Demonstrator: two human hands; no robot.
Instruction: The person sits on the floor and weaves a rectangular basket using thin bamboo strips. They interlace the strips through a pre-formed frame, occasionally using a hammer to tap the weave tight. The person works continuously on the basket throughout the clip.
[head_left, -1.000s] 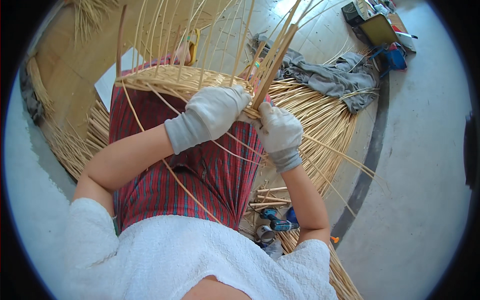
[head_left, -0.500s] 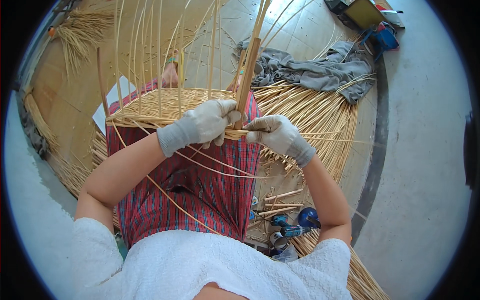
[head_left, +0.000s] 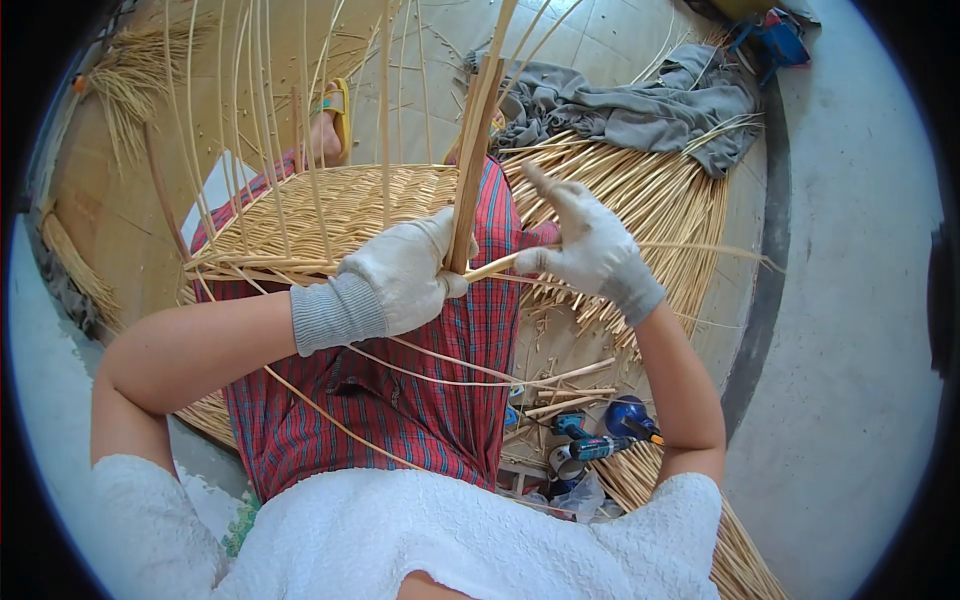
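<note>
On my lap rests a woven wicker panel (head_left: 390, 200), with thin pale stakes standing up from it. My left hand (head_left: 405, 270), in a light glove, is closed round the foot of a flat wooden post (head_left: 473, 180) at the panel's right corner. A pale wicker rod (head_left: 494, 267) runs from that corner to my gloved right hand (head_left: 590, 235). My right thumb touches the rod, while the index finger stretches away, leaving a wide gap. The remaining right fingers are mostly hidden. Loose rods (head_left: 440, 378) trail across the red checked cloth (head_left: 400, 430) over my legs.
Bundled rods (head_left: 660, 220) lie to the right, partly under a grey cloth (head_left: 620, 100). Near my right elbow are a power drill (head_left: 595, 446), a blue round object (head_left: 625, 415) and short sticks (head_left: 560, 400). More bundles (head_left: 140, 80) lie at the far left.
My right hand has moved right and up from the corner, its index finger now stretched out. My left hand has slid lower on the post, and the panel has shifted slightly left.
</note>
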